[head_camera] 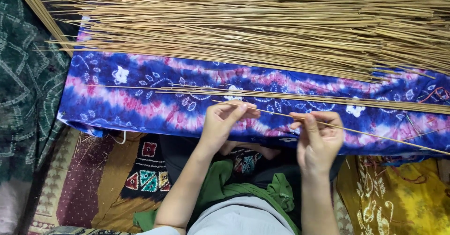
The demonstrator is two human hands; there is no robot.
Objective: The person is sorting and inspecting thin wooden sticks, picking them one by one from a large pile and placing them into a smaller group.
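Nearest: person's left hand (224, 122) & right hand (318, 139), both pinching one thin stick (370, 134) betw thumb & fingertips; stick runs from the left fingers out toward 4 o'clock. Just beyond, at 12, a small row of sticks (300, 95) lies sorted on the blue-pink cloth (122, 103). Farthest, the big heap (262, 24) looks barely dented, so judged early on, most left. Cloth's near edge sits right at the hands; open room at 9–10 o'clock on the cloth
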